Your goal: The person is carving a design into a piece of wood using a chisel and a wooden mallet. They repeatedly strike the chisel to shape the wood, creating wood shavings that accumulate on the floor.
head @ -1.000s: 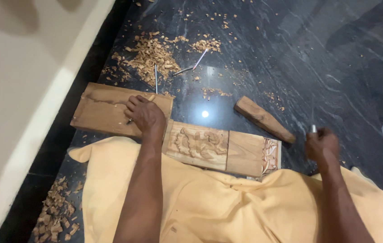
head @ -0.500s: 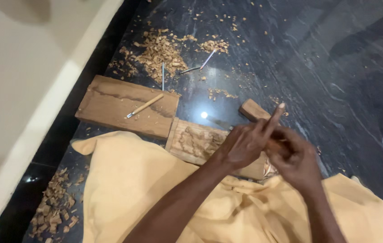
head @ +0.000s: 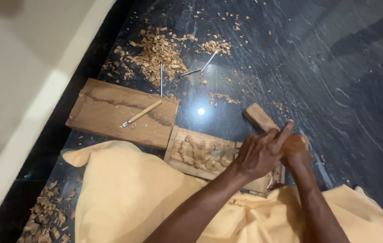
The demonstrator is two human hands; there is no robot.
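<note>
Over carved panel (head: 200,155) — hands (head: 274,150) grip chisel (head: 222,152), prob. pointing left.

Under your left hand (head: 259,155) and right hand (head: 296,148) lies a carved wooden panel (head: 196,153), pale, matt, its relief rough and unfinished. The plain board (head: 119,112) beside it is bare wood too, smoother, with dark grain streaks. On it rests a chisel (head: 141,113) with a light wooden handle and a dull metal tip. The floor (head: 335,67) is polished dark stone, glossy enough to mirror a lamp. Dry, curled wood shavings (head: 158,51) and bright metal tools (head: 209,61) lie on it. The yellow cloth (head: 133,193) looks soft and matt.
</note>
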